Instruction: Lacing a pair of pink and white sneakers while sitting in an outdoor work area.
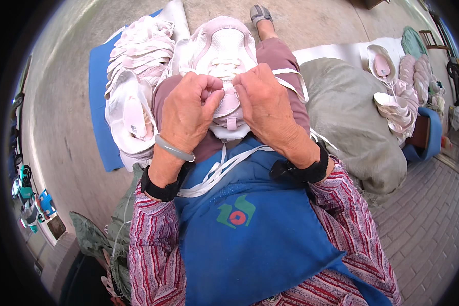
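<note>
A white and pale pink sneaker (pixel 225 47) lies across my lap, its toe pointing away from me. My left hand (pixel 191 109) is closed in a pinch over the left side of the lacing, by the tongue. Opposite it, my right hand (pixel 268 104) pinches at the right side, close to my left fingertips. Both seem to grip the white shoelace (pixel 224 64), though the fingers mostly cover what is in them. A loose lace loop (pixel 302 89) hangs past my right hand. More white laces (pixel 211 177) lie across my blue apron (pixel 250 245).
Stacked sneakers and uppers (pixel 140 53) rest on a blue sheet (pixel 101 109) at the left. To the right sits a large grey-green sack (pixel 352 127), with more shoes (pixel 395 109) beyond it. A blue stool-like object (pixel 427 135) stands at far right.
</note>
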The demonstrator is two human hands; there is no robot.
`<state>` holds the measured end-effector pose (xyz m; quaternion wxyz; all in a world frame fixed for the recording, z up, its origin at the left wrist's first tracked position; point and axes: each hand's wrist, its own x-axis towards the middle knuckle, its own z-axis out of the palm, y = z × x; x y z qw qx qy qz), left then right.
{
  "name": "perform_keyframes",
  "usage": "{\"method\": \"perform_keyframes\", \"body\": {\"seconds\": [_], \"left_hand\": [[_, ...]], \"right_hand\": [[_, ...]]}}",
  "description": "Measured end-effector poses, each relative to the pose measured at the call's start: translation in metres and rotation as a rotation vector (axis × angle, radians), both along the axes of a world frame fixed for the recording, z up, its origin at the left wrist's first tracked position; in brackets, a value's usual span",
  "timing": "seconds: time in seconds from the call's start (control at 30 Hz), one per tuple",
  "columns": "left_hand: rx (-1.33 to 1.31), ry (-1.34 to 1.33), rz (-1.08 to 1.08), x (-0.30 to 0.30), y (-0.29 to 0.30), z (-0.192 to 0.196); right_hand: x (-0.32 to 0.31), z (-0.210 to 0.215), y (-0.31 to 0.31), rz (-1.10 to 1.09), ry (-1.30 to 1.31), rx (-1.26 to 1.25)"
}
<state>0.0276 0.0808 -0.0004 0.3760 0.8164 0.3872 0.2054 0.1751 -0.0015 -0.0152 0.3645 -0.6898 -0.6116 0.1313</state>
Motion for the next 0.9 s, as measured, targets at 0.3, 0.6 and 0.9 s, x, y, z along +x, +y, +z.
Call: {"method": "perform_keyframes", "body": {"seconds": [0.3, 0.6, 0.9], "left_hand": [[0.088, 0.008, -0.057, 0.001, 0.0, 0.003], [-1.33, -0.637, -0.038, -0.059, 0.004, 0.038], [-1.025, -1.414, -0.021, -0.105, 0.021, 0.1]], "right_hand": [[0.004, 0.0, -0.001, -0.024, 0.059, 0.045], [-0.03, 0.025, -0.015, 0.331, -0.181, 0.166], [-0.01, 0.059, -0.03, 0.472, 0.377, 0.026]]}}
